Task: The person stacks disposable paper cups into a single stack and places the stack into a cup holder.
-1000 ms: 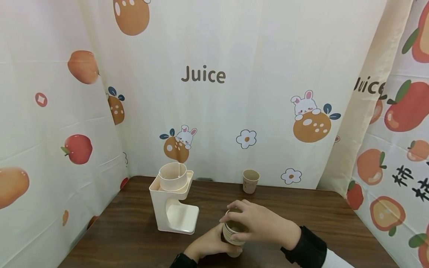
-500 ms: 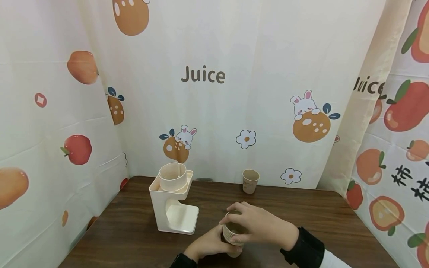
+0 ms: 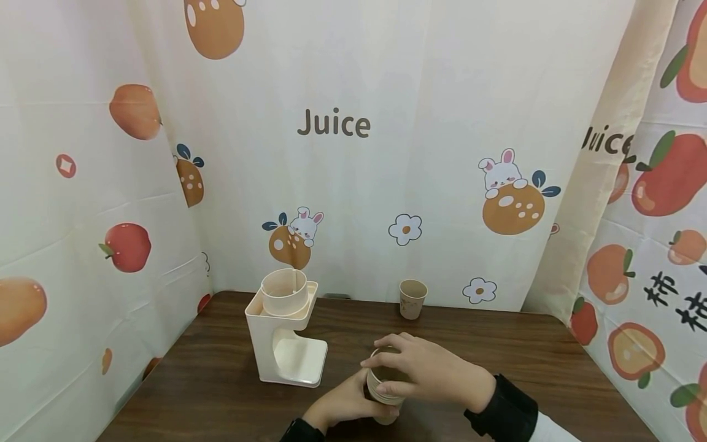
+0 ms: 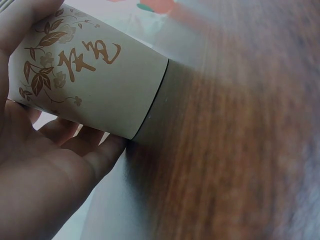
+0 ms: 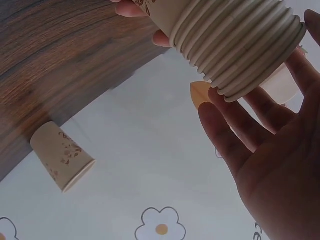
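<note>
A stack of nested paper cups [image 3: 378, 389] stands tilted over the near middle of the table. My left hand [image 3: 347, 402] grips it low, with fingers and thumb around the bottom cup [image 4: 105, 75], which has brown leaf and flower print. My right hand [image 3: 428, 371] comes over the top from the right, its thumb and fingers set around the uppermost cup's rim. Several stacked rims [image 5: 237, 47] show beside the right fingers [image 5: 225, 132] in the right wrist view. The stack's inside is partly hidden under the right hand.
A single paper cup [image 3: 412, 301] stands upright at the table's back edge. To the left is a white stand [image 3: 264, 350] with a cream round container [image 3: 284, 301] on top and a flat base plate [image 3: 305, 362]. Fruit-printed curtains [image 3: 353, 184] enclose the brown table [image 3: 210, 393].
Both hands stay on the cup stack in nearly the same place. The right thumb has shifted slightly upward along the top cup.
</note>
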`<state>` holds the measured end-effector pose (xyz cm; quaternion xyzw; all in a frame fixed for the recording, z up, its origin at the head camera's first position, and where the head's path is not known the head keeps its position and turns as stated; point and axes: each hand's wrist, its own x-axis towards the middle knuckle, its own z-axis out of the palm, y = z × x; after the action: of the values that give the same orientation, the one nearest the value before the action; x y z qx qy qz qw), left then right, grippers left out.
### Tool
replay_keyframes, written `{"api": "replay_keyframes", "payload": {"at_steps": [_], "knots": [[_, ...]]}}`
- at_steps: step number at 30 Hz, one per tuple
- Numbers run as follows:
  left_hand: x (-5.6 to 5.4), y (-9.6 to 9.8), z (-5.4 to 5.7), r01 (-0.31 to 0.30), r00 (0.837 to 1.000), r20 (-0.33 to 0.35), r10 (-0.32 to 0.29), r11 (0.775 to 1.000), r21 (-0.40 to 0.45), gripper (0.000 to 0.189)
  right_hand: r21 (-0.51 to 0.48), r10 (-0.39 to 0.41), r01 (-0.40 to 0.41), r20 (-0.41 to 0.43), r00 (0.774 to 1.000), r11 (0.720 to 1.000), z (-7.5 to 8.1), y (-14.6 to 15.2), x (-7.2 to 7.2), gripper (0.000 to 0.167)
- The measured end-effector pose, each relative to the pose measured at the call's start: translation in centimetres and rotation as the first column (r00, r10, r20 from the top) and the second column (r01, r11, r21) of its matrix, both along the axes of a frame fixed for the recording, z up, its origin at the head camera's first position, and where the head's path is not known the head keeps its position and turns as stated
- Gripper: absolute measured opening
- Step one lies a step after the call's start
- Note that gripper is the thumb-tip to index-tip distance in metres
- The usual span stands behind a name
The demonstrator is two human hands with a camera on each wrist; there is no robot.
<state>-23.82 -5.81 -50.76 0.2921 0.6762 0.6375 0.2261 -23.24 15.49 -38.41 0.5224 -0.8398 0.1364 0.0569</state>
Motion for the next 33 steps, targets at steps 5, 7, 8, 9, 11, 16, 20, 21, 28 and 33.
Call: {"api": "replay_keyframes", "payload": {"at_steps": [5, 7, 8, 9, 11, 16, 20, 21, 28, 33], "knots": [[0.0, 0.0, 0.0, -0.003, 1.000, -0.012, 0.003, 1.000, -0.006, 0.079, 0.005, -0.028, 0.028, 0.004, 1.000, 1.000, 0.0, 0.2, -0.1, 0.038], [0.0, 0.1, 0.1, -0.005, 1.000, -0.023, 0.005, 1.000, -0.006, 0.077, 0.011, -0.044, 0.044, 0.003, 0.999, 0.999, 0.0, 0.4, -0.2, 0.039], [-0.1, 0.1, 0.1, -0.009, 1.000, -0.029, 0.009, 1.000, -0.008, 0.076, 0.010, -0.048, 0.048, 0.002, 0.999, 0.999, 0.0, 0.4, -0.3, 0.040], [-0.1, 0.1, 0.2, -0.010, 0.999, -0.034, 0.010, 1.000, -0.009, 0.075, 0.011, -0.051, 0.051, -0.001, 0.999, 0.999, 0.0, 0.5, -0.3, 0.040], [-0.1, 0.1, 0.2, -0.005, 0.999, -0.033, 0.004, 1.000, -0.001, 0.075, 0.011, -0.056, 0.056, -0.002, 0.998, 0.998, 0.0, 0.7, -0.5, 0.040], [-0.1, 0.2, 0.3, 0.003, 1.000, -0.014, -0.002, 1.000, 0.011, 0.079, -0.004, -0.078, 0.078, 0.004, 0.997, 0.997, -0.1, 1.2, -1.1, 0.038], [-0.2, 0.2, 0.3, -0.001, 0.999, -0.034, 0.001, 1.000, 0.012, 0.079, -0.024, -0.107, 0.107, 0.034, 0.994, 0.994, -0.2, 1.7, -1.7, 0.037], [-0.2, 0.2, 0.3, 0.000, 0.999, -0.040, 0.000, 1.000, 0.014, 0.078, -0.027, -0.114, 0.115, 0.041, 0.993, 0.993, -0.2, 1.8, -1.9, 0.037], [-0.2, 0.2, 0.2, -0.012, 0.999, -0.040, 0.013, 1.000, 0.008, 0.077, -0.042, -0.190, 0.192, 0.058, 0.980, 0.980, -0.8, 2.5, -3.3, 0.036], [-0.2, 0.2, 0.1, -0.024, 0.999, -0.048, 0.025, 1.000, 0.004, 0.077, -0.069, -0.210, 0.214, 0.069, 0.975, 0.974, -1.2, 2.8, -4.3, 0.037]]}}
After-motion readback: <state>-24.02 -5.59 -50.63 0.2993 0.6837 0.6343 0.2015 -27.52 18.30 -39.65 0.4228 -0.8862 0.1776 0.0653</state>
